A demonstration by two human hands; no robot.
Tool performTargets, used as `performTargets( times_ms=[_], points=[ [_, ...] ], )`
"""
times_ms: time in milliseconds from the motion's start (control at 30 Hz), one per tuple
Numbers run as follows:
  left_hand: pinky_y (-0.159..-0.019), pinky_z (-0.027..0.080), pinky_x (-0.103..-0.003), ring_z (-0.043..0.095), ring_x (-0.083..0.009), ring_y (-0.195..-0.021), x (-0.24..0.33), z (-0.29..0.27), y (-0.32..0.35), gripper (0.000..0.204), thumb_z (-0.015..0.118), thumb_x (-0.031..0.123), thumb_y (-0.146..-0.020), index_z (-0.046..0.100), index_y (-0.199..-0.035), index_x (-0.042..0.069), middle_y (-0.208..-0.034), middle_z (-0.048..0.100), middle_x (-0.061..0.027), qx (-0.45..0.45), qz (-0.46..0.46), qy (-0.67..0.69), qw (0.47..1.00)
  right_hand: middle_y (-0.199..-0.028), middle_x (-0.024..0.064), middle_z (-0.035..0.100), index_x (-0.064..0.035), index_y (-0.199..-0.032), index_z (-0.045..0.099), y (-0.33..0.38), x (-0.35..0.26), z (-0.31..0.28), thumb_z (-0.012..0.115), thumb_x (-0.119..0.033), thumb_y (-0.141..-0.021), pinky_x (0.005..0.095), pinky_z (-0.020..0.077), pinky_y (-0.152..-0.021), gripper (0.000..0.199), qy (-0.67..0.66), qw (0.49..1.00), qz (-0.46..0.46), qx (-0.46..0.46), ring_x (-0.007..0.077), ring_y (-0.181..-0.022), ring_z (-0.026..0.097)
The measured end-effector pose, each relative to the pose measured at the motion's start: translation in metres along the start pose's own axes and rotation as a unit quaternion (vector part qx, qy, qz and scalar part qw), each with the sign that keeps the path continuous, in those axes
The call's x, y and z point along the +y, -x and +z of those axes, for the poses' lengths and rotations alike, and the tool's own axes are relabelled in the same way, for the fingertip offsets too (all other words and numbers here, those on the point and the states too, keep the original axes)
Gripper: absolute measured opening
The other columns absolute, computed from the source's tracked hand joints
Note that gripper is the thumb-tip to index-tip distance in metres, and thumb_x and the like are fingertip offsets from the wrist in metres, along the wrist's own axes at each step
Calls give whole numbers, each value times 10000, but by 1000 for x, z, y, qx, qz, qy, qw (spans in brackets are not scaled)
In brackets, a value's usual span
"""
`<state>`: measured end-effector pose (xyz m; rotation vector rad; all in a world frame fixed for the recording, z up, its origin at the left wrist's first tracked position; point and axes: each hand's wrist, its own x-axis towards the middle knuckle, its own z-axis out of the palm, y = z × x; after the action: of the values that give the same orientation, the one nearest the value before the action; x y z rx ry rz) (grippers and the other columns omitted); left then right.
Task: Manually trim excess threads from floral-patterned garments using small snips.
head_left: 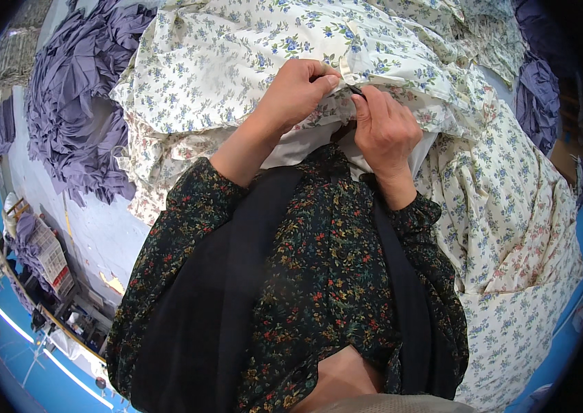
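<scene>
Cream fabric (236,51) printed with blue flowers and green leaves lies in loose folds under and beyond both hands. With thumb and fingers pinched together, my left hand (291,96) holds the fabric's edge beside a short, narrow cream strip (346,65). Close to its right, my right hand (388,131) is closed around a small dark tool (355,89). Only the tool's tip shows between the hands, so its exact kind cannot be made out. Another floral layer with pinkish flowers (188,153) hangs below the blue-flowered one.
A heap of crumpled purple-grey fabric (81,76) lies to the left on a pale table (37,182). More floral cloth (512,206) drapes down on the right, with purple fabric (538,96) behind it. At the lower left is a light plastic crate (50,255).
</scene>
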<state>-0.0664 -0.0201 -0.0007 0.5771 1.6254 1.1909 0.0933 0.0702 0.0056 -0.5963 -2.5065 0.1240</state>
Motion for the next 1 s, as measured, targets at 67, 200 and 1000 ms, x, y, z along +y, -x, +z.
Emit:
performTargets(
  times_ms=[67, 200, 1000],
  points=[
    [-743, 465, -253, 569, -94, -813, 0, 0, 0, 299, 639, 168, -889, 665, -1074, -66, -915, 675, -59, -1, 5, -1, 1000, -687, 17, 564, -105, -924, 632, 0, 2, 0, 633, -249, -883, 328, 418, -519, 150, -25, 1000, 12, 11, 212, -581, 574],
    [-758, 469, -259, 577, -103, -828, -1, 1, -1, 304, 634, 172, -891, 664, -1074, -68, -923, 678, -66, -3, -6, 5, 1000, -682, 19, 562, -106, -914, 632, -1, 1, 0, 630, -251, -887, 328, 413, -517, 148, -42, 999, 7, 13, 214, -574, 569],
    [-715, 481, -313, 611, -193, -755, 12, 20, 38, 204, 607, 76, -844, 667, -1033, 26, -796, 644, -45, -72, 302, -96, 946, -753, 12, 643, -39, -925, 629, 21, 14, -21, 582, -391, -950, 177, 318, -442, 356, -731, 372, 559, -118, 25, -522, 431]
  ],
)
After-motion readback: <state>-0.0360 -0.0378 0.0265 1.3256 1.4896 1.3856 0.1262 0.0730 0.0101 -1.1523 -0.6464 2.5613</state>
